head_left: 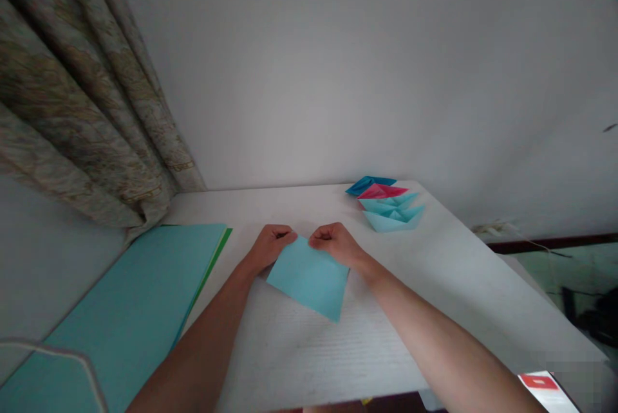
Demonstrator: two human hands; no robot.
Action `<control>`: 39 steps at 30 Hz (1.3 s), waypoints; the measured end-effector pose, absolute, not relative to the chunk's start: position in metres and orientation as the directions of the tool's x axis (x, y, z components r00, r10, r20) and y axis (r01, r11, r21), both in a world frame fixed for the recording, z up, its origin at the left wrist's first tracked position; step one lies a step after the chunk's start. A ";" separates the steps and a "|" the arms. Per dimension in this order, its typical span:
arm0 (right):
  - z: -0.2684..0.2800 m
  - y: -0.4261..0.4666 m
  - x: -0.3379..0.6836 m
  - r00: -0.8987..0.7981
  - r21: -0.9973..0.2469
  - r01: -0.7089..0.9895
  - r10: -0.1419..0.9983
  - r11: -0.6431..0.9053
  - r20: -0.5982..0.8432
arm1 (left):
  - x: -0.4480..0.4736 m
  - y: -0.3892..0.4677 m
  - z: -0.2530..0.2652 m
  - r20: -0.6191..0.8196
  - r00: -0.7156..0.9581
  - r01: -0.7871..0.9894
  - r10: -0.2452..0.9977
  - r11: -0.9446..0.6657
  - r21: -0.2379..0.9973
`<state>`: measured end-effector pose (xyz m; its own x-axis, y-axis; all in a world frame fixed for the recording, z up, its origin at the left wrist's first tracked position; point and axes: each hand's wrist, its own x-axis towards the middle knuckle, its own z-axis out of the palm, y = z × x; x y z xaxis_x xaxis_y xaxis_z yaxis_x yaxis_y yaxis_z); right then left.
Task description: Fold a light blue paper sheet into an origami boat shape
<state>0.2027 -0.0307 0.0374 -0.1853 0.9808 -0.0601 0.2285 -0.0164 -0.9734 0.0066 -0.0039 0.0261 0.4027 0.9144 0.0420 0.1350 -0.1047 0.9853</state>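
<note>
A light blue sheet of paper (311,278) is held up slightly over the white table, its near corner pointing down toward me. My left hand (271,247) pinches its upper left edge between thumb and fingers. With thumb and curled fingers, my right hand (335,244) grips the upper edge a short way to the right. Both hands are closed on the same paper, a small gap between them. Whether the sheet is folded double cannot be made out.
Several folded paper boats (394,217) in light blue, pink and dark blue stand at the table's back right. A stack of large coloured sheets (145,278) lies on the left, below a patterned curtain (87,91). A white cable (58,352) crosses the lower left. The table (299,361) meets the wall behind.
</note>
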 end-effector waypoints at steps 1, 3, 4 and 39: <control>0.037 -0.029 0.204 -0.180 -0.973 0.230 0.982 -0.013 -0.055 | 0.007 -0.004 0.026 0.045 0.366 0.115 0.930 -0.093 0.989; 0.038 -0.025 0.209 -0.162 -0.974 0.228 0.986 -0.013 -0.051 | 0.006 -0.002 0.027 0.044 0.277 0.058 0.960 -0.063 0.996; 0.038 -0.023 0.212 -0.147 -0.974 0.225 0.988 -0.017 -0.051 | 0.005 -0.001 0.027 0.043 0.235 0.027 0.971 -0.050 0.998; 0.024 -0.021 0.206 0.111 -0.973 -0.226 0.991 -0.054 -0.081 | -0.002 0.007 0.032 -0.207 0.168 -0.331 0.964 0.253 0.909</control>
<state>0.2055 -0.0205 0.0236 0.1106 0.9906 -0.0811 -0.2256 -0.0544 -0.9727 -0.0023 0.0069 0.0322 0.1683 0.9638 -0.2067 -0.3313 0.2528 0.9090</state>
